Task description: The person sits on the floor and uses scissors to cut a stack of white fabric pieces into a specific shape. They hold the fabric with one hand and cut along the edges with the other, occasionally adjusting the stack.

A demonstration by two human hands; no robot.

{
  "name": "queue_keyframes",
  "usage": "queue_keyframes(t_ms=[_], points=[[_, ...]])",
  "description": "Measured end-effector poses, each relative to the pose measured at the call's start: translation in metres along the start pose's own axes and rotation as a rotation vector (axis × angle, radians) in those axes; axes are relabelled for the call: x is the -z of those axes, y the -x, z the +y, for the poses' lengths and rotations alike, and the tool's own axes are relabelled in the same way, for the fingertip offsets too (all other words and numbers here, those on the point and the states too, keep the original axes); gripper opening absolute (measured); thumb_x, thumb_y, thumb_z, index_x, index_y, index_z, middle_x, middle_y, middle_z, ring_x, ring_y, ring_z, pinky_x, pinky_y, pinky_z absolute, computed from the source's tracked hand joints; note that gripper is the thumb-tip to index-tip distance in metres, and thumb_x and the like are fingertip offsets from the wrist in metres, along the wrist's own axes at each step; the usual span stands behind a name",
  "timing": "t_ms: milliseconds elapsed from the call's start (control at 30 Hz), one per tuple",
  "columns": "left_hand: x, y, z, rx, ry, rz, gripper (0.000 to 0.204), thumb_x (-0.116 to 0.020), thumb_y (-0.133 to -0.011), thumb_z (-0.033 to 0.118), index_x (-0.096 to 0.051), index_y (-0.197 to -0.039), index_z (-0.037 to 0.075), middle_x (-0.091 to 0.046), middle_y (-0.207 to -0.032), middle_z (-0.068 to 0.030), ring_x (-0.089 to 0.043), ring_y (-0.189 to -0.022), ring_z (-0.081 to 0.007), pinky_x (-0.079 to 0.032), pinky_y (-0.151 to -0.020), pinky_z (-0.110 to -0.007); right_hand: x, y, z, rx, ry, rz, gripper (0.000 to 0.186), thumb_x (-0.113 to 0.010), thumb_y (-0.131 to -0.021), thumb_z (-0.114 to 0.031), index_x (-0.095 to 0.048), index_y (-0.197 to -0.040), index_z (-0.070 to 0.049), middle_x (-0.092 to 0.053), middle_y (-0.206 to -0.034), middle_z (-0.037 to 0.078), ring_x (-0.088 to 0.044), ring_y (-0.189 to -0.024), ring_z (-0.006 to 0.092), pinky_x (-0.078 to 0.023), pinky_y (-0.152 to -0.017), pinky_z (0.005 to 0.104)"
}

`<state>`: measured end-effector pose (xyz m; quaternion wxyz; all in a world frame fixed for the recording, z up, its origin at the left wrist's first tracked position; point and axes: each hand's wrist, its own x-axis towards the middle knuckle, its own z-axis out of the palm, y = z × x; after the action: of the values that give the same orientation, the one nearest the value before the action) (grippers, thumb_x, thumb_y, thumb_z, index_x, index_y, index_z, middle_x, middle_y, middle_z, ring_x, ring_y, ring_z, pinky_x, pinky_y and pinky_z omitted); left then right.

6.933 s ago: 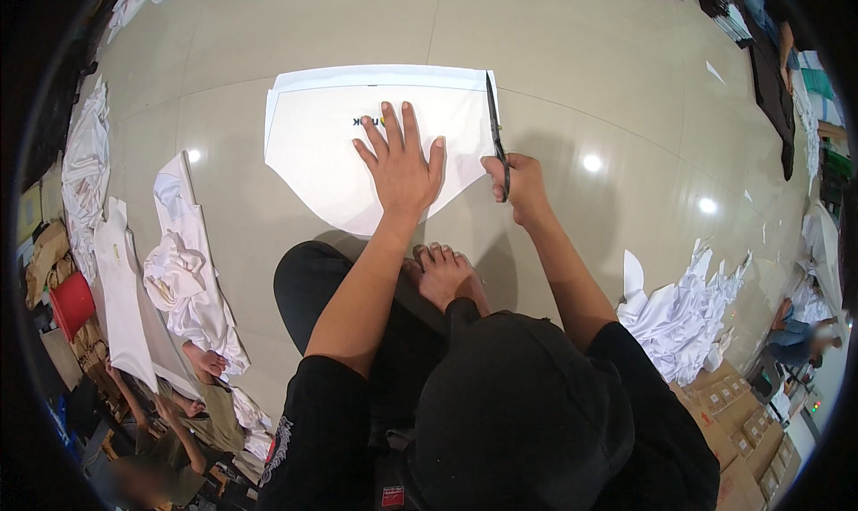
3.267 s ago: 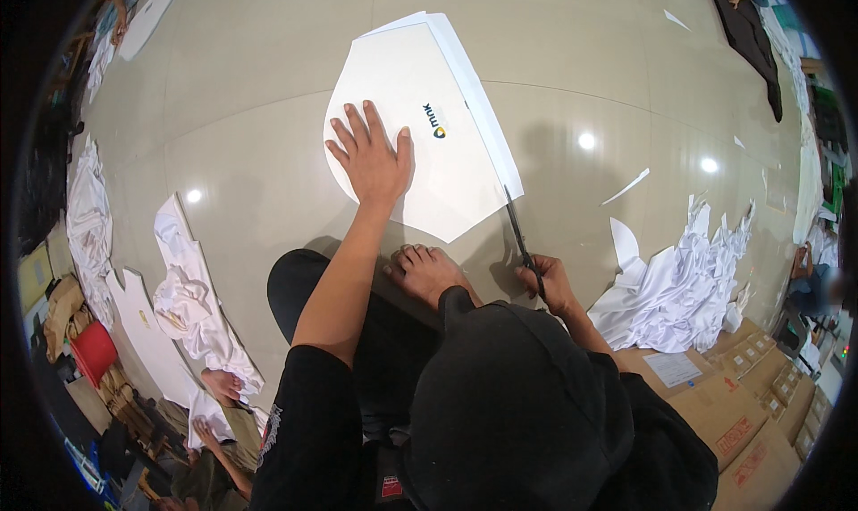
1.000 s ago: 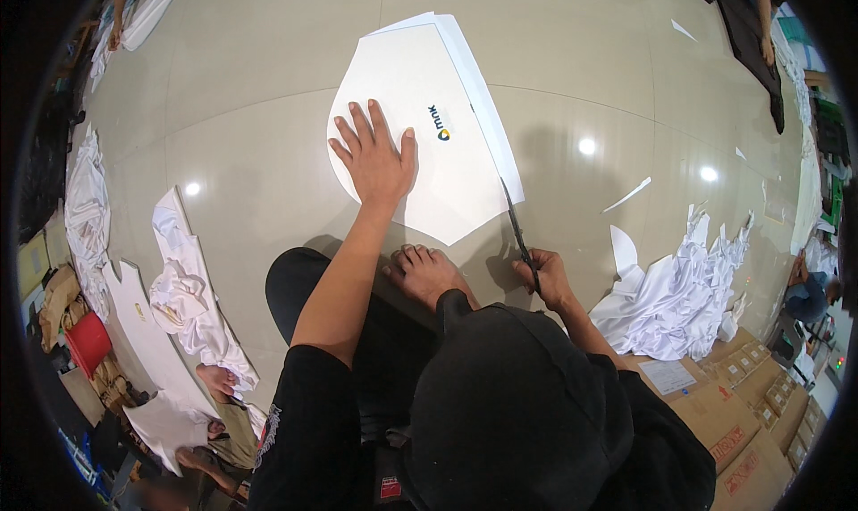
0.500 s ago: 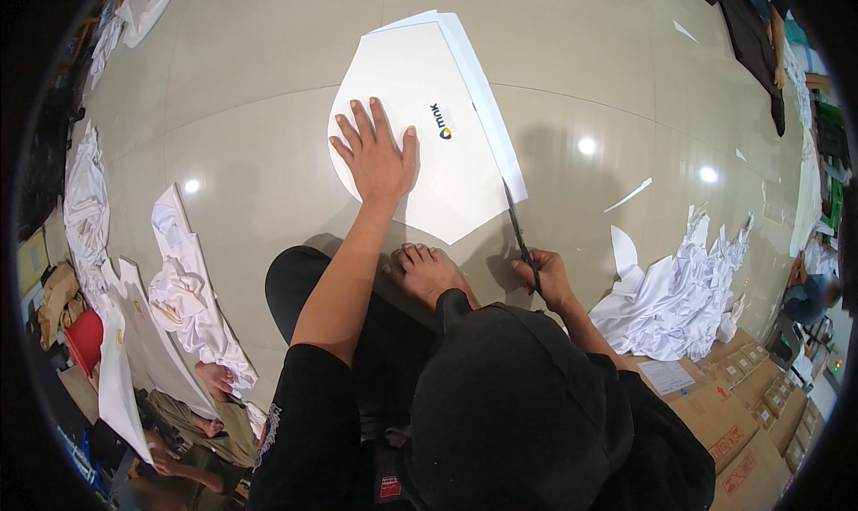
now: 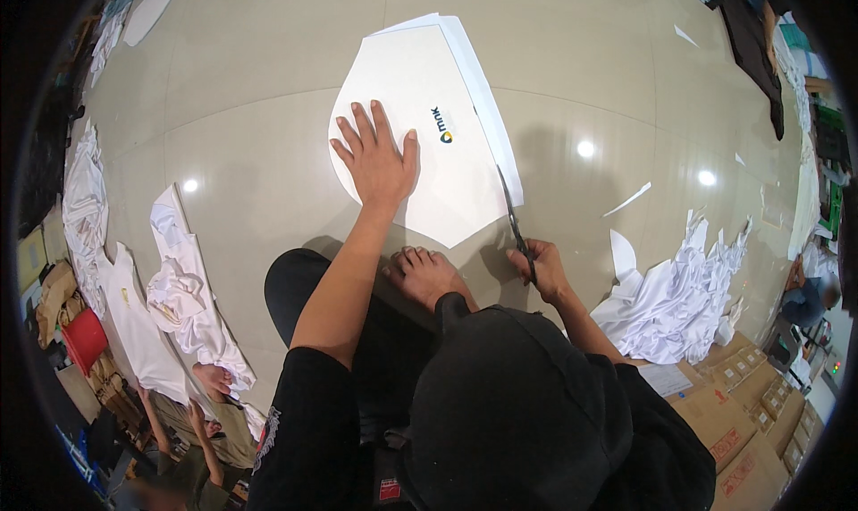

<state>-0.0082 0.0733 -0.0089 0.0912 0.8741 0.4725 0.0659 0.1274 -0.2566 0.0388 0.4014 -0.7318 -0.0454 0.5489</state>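
A stack of white cut fabric (image 5: pixel 429 82) with a small printed mark lies on the glossy tiled floor (image 5: pixel 268 55) in front of me. My left hand (image 5: pixel 375 158) presses flat on it, fingers spread. My right hand (image 5: pixel 539 268) grips black scissors (image 5: pixel 513 223) whose blades run along the fabric's right edge. My bare foot (image 5: pixel 427 274) rests just below the fabric.
A heap of white fabric offcuts (image 5: pixel 679 288) lies at my right, with cardboard boxes (image 5: pixel 742 404) behind it. White garments (image 5: pixel 183 288) lie at the left, where another person's hands (image 5: pixel 210 381) hold one. A red bucket (image 5: pixel 85 339) stands far left.
Since 6.9 s ago the fabric stack has turned and the scissors went from its far right edge to its near right edge. At the left, the other person has moved white garments.
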Motion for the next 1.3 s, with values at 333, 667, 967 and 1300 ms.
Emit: queue_keyframes(t_ms=[333,667,967,1300], points=[[0.000,0.001,-0.001,-0.011,0.007,0.021,0.088,-0.046,-0.111,0.058,-0.024,-0.176,0.003,-0.018,-0.181,-0.0332,-0.006,-0.166,-0.0592,-0.002,-0.130,-0.075,0.003,0.003,0.000,0.003,0.021,-0.025,0.033,-0.085,-0.097,-0.029,-0.067,-0.080,-0.007,-0.060,-0.066,-0.001,-0.054,-0.053,0.0088,-0.042,-0.048,0.0280],[-0.001,0.001,-0.002,-0.013,0.021,0.019,0.089,-0.046,-0.112,0.059,-0.023,-0.176,0.003,-0.016,-0.181,-0.0328,-0.005,-0.167,-0.0585,0.000,-0.130,-0.074,-0.004,-0.007,-0.013,0.025,-0.002,-0.019,0.038,-0.086,-0.097,-0.034,-0.066,-0.078,-0.007,-0.059,-0.063,0.000,-0.054,-0.051,0.0098,-0.042,-0.049,0.0286],[0.000,0.001,-0.001,-0.006,0.031,0.005,0.087,-0.046,-0.111,0.058,-0.024,-0.176,0.003,-0.015,-0.182,-0.0320,-0.003,-0.167,-0.0585,0.000,-0.131,-0.074,-0.007,-0.017,-0.018,0.019,-0.024,-0.009,0.037,-0.087,-0.096,-0.032,-0.066,-0.077,-0.008,-0.060,-0.062,0.000,-0.055,-0.051,0.0098,-0.041,-0.048,0.0271],[-0.002,0.001,-0.002,-0.004,0.017,0.008,0.088,-0.046,-0.111,0.058,-0.024,-0.177,0.004,-0.015,-0.182,-0.0312,-0.004,-0.167,-0.0581,-0.001,-0.131,-0.074,-0.002,-0.013,-0.017,0.034,0.016,-0.019,0.036,-0.087,-0.096,-0.029,-0.066,-0.078,-0.006,-0.060,-0.063,0.001,-0.056,-0.052,0.0101,-0.044,-0.047,0.0283]])
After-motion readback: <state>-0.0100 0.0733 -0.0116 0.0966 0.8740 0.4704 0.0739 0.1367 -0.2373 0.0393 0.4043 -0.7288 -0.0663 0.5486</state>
